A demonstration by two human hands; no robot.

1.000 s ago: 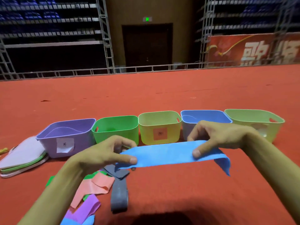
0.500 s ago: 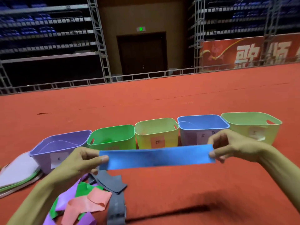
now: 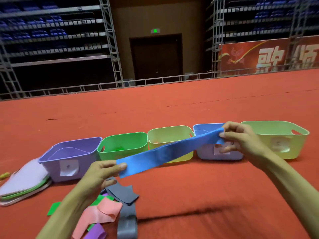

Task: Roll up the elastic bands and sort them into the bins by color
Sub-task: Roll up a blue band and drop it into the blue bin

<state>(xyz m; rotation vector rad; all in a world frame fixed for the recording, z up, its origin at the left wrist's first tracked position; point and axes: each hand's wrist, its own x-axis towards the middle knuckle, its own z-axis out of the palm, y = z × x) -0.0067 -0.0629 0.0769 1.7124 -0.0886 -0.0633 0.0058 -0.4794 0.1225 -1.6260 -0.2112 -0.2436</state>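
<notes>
Blue band (image 3: pixel 164 154) held taut between two grips.
One end is pinched by the left grip (image 3: pixel 100 173), low; the other by the right grip (image 3: pixel 241 140), raised before the blue bin (image 3: pixel 205 153).

Left hand (image 3: pixel 98 173) low, fingers (image 3: pixel 120 165) pinching blue band (image 3: pixel 165 152), right hand (image 3: pixel 241 140) higher, pinching its other end

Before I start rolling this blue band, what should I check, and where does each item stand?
1. Left hand pinches one end of the blue band: ok.
2. Right hand pinches the other end: ok.
3. Band lifted off the floor, stretched out: ok.
4. Band rolled up: not ok.
5. Blue bin open-topped, just behind the right hand: ok.
</notes>
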